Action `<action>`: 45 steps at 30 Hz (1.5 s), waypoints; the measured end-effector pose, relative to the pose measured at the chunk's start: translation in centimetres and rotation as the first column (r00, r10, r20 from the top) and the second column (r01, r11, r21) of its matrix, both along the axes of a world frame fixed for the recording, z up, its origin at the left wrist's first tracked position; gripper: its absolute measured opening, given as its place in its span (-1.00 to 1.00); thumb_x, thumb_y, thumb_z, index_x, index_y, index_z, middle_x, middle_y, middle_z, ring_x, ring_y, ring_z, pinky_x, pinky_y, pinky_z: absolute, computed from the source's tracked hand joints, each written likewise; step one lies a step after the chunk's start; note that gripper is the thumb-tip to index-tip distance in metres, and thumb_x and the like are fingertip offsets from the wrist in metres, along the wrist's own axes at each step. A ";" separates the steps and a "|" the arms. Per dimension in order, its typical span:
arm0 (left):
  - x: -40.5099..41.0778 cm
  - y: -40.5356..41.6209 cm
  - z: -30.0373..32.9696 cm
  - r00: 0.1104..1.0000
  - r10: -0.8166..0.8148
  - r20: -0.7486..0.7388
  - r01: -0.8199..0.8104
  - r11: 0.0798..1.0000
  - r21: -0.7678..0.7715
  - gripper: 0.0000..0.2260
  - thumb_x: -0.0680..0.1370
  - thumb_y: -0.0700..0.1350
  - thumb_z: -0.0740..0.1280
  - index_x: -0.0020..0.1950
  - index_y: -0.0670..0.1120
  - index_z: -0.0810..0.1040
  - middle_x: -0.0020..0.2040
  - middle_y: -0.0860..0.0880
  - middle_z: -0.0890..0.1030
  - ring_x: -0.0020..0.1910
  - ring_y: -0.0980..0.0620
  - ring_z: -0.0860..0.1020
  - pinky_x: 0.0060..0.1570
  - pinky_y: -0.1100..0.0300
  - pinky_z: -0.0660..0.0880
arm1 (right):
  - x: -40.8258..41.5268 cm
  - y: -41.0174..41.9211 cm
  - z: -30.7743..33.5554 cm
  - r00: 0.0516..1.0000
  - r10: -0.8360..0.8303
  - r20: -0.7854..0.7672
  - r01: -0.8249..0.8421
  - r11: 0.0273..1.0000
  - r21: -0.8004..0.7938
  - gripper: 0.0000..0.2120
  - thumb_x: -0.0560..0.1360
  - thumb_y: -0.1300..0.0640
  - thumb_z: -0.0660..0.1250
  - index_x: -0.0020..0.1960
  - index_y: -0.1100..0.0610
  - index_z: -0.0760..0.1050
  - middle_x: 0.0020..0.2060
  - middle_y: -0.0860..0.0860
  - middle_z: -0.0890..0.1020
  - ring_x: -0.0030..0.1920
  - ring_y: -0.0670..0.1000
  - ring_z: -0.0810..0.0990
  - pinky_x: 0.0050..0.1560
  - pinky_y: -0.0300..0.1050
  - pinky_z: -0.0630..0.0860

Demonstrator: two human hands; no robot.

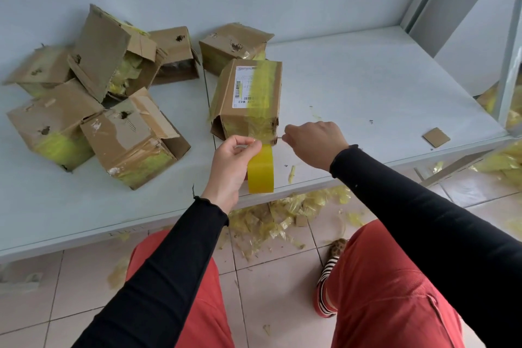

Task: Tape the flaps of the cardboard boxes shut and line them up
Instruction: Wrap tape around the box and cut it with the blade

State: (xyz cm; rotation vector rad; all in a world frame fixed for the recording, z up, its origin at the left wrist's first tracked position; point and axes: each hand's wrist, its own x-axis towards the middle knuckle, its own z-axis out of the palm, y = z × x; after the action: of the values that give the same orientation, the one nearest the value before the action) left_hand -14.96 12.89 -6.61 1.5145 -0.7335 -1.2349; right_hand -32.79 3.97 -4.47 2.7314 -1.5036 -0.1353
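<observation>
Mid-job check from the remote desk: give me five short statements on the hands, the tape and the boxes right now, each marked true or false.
1. The left hand holds the yellow tape roll. True.
2. The labelled box has no tape on it yet. False: a yellow strip already runs across its top and down its near face.
3. The right hand rests flat on the table. False: it is raised by the box's near corner, pinching something thin.
4. A pile of other boxes lies left of the labelled box. True.
5. The floor is free of tape scraps. False: yellow scraps lie under the table edge.
</observation>
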 end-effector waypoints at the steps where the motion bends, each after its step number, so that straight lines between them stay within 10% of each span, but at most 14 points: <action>1: 0.1 -0.1 -0.1 1.000 0.001 -0.001 -0.001 1.000 0.003 -0.82 0.55 -0.01 0.51 0.06 -0.05 0.65 0.10 -0.16 0.68 0.04 -0.08 0.61 0.07 -0.02 0.52 | -0.4 -0.1 0.1 0.996 -0.021 0.092 0.023 1.000 -0.018 -0.67 0.73 -0.08 -0.01 0.00 0.07 0.40 -0.34 -0.02 0.51 -0.28 0.15 0.55 -0.25 -0.03 0.43; 5: 0.2 -0.2 -0.2 1.000 0.000 -0.008 0.001 1.000 0.014 -0.86 0.53 -0.02 0.53 0.00 -0.03 0.66 -0.01 -0.05 0.68 -0.02 -0.06 0.63 -0.07 0.08 0.53 | 0.4 0.2 0.6 0.879 0.020 0.477 0.004 0.999 -0.049 -0.74 0.69 -0.09 0.10 0.23 0.04 0.41 -0.17 -0.07 0.57 -0.20 0.09 0.57 -0.28 -0.03 0.38; 9: 1.2 -0.5 0.3 0.990 -0.051 0.135 0.051 0.999 0.002 -0.86 0.50 -0.05 0.53 -0.03 -0.06 0.67 -0.05 0.01 0.72 -0.05 0.11 0.64 0.05 0.15 0.48 | 1.6 -0.3 0.2 0.934 0.040 0.355 -0.039 0.999 -0.011 -0.61 0.65 0.28 0.10 0.45 0.06 0.31 0.11 0.05 0.54 0.06 0.12 0.53 -0.11 -0.04 0.43; 16: 1.1 0.9 2.0 0.911 -0.284 0.298 0.291 0.956 0.020 -0.94 0.52 -0.03 0.50 -0.04 0.06 0.66 -0.17 -0.19 0.61 -0.20 0.06 0.54 -0.07 0.07 0.38 | 1.1 -0.8 1.8 0.900 0.039 0.433 -0.096 0.989 0.110 -0.56 0.67 0.28 0.08 0.52 0.10 0.38 0.15 0.09 0.49 0.00 0.13 0.53 -0.02 -0.02 0.45; 23: -0.5 2.3 3.6 0.911 -0.344 0.227 0.385 0.907 -0.170 -0.92 0.60 -0.07 0.45 0.07 0.08 0.64 -0.16 -0.12 0.65 -0.13 0.05 0.55 0.01 0.13 0.43 | -1.9 1.7 3.6 0.507 -0.325 0.799 -0.039 0.917 0.398 -0.78 0.73 0.04 0.14 0.16 0.11 0.53 -0.20 -0.04 0.66 -0.31 -0.04 0.42 -0.24 -0.07 0.38; 27: -1.9 1.8 4.0 0.912 -0.346 0.222 0.386 0.907 -0.170 -0.90 0.60 -0.10 0.46 0.10 0.04 0.64 -0.20 0.03 0.67 -0.19 0.10 0.59 -0.16 0.37 0.46 | -2.4 3.5 3.6 0.481 -0.425 0.767 -0.183 0.807 0.562 -0.47 0.62 -0.36 0.10 0.07 0.12 0.46 -0.18 -0.16 0.56 -0.29 -0.14 0.41 -0.31 -0.32 0.35; 35: -3.6 0.4 3.7 0.888 -0.404 0.219 0.436 0.891 -0.126 -0.74 0.56 0.00 0.48 0.24 0.08 0.60 0.08 -0.16 0.67 -0.05 0.01 0.59 0.04 0.10 0.48 | -3.9 3.3 2.9 0.484 -0.322 0.814 -0.119 0.897 0.425 -0.88 0.67 0.20 0.26 -0.04 0.20 0.45 -0.30 -0.06 0.43 -0.36 -0.08 0.36 -0.35 -0.32 0.31; 41: -7.0 -2.9 2.1 0.720 -0.349 0.599 0.506 0.856 -0.109 -0.47 0.57 -0.11 0.48 0.47 0.02 0.32 0.27 0.00 0.60 0.08 0.10 0.58 0.09 0.20 0.53 | -6.8 0.5 1.0 0.243 -0.622 0.744 0.048 0.774 0.631 -0.80 0.69 0.20 0.23 0.16 0.21 0.61 -0.28 -0.01 0.45 -0.33 -0.08 0.38 -0.38 -0.27 0.32; 45: -11.4 -4.9 1.1 0.373 -0.253 0.893 0.674 0.736 -0.073 -0.66 0.58 -0.14 0.45 0.26 -0.13 0.39 0.13 -0.11 0.62 0.06 -0.11 0.60 0.07 -0.10 0.55 | -9.8 -3.0 -1.1 0.097 -0.721 0.687 0.189 0.691 0.698 -0.85 0.68 0.22 0.20 0.11 0.12 0.54 -0.29 -0.01 0.49 -0.38 -0.08 0.38 -0.43 -0.31 0.32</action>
State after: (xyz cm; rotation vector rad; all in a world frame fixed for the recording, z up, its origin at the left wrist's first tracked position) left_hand -26.39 7.95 -5.51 1.4939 -2.1220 -0.5109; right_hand -42.56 0.95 -5.60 2.3363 -2.9475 1.7794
